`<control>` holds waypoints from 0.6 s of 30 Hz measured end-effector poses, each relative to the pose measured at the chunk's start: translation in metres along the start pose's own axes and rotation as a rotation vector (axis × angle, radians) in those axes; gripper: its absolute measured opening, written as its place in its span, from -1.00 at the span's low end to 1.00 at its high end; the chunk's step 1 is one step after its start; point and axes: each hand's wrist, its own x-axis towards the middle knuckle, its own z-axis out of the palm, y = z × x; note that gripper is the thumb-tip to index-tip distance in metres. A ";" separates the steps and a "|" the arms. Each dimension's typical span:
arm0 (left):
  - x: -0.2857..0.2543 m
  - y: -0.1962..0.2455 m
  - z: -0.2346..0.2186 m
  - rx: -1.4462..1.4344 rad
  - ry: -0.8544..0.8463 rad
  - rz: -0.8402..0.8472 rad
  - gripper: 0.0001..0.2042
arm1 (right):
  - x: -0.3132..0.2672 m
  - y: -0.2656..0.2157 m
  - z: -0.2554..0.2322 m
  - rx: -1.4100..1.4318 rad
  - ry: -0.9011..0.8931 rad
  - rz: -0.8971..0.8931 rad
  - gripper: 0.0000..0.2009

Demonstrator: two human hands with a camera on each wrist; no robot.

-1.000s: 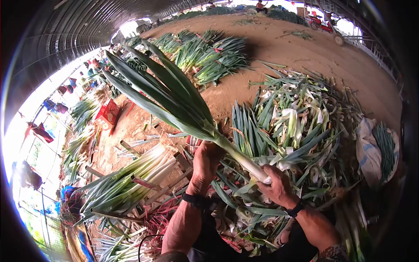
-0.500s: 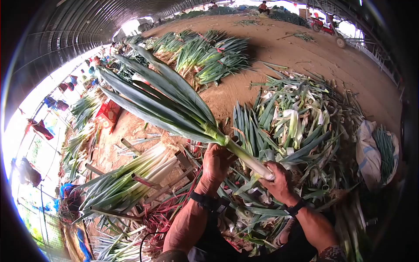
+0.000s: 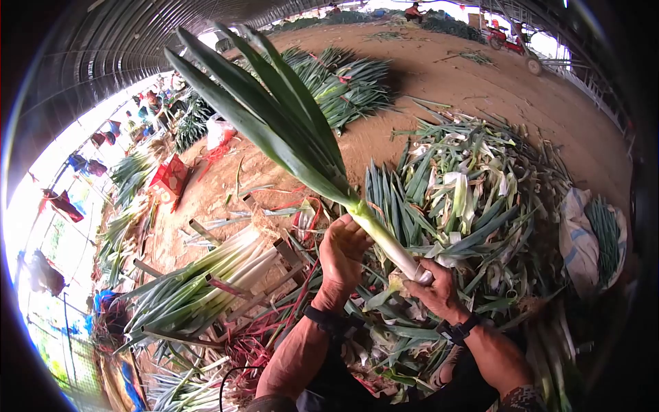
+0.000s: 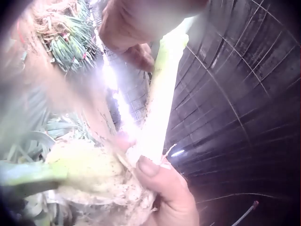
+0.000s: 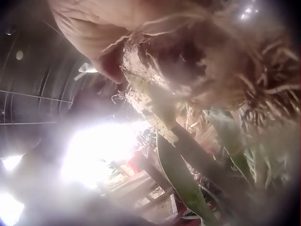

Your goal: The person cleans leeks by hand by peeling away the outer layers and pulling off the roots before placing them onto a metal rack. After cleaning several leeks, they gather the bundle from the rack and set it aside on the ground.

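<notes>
A large green onion (image 3: 384, 237) slants across the head view, its long leaves up to the left and its white end down to the right. My right hand (image 3: 437, 292) holds that white end; in the left wrist view its thumb (image 4: 162, 181) presses against it. Soiled, pale outer layers (image 4: 94, 176) hang beside that thumb. My left hand (image 3: 343, 255) is turned palm up under the stalk, fingers loosely extended, fingertips right at it. The right wrist view is partly glared, with a drooping green leaf (image 5: 181, 176) below the hand.
A heap of leaves and peelings (image 3: 460, 185) lies ahead to the right. On the left, cleaned green onions (image 3: 213, 278) rest in a wooden frame (image 3: 257, 299) near red ties (image 3: 257, 343). Farther off are bundled green onions (image 3: 353, 86), a red box (image 3: 169, 180) and a white sack (image 3: 576, 233).
My left hand has loosened from the stalk and turned its palm up. The leaves dipped, then swung up and to the right. My right hand keeps its hold at the white end.
</notes>
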 end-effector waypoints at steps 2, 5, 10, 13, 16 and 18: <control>-0.001 0.008 -0.008 0.193 0.005 -0.020 -0.65 | 0.000 -0.006 0.000 -0.014 0.019 -0.027 -0.62; 0.001 0.006 -0.009 0.539 -0.018 0.194 -0.58 | -0.001 -0.005 -0.001 -0.159 0.058 -0.126 -0.62; 0.009 0.007 -0.013 0.695 -0.047 0.208 -0.62 | -0.001 0.021 -0.001 -0.296 0.189 -0.341 -0.60; 0.005 0.008 -0.013 0.642 -0.099 0.214 -0.71 | 0.001 0.024 -0.001 -0.226 0.188 -0.326 -0.60; 0.004 0.007 -0.021 0.665 -0.142 0.160 -0.75 | -0.004 0.009 -0.006 -0.110 0.044 -0.140 -0.61; 0.003 0.008 -0.024 0.699 -0.199 0.133 -0.77 | -0.003 0.012 -0.010 -0.036 -0.030 0.021 -0.61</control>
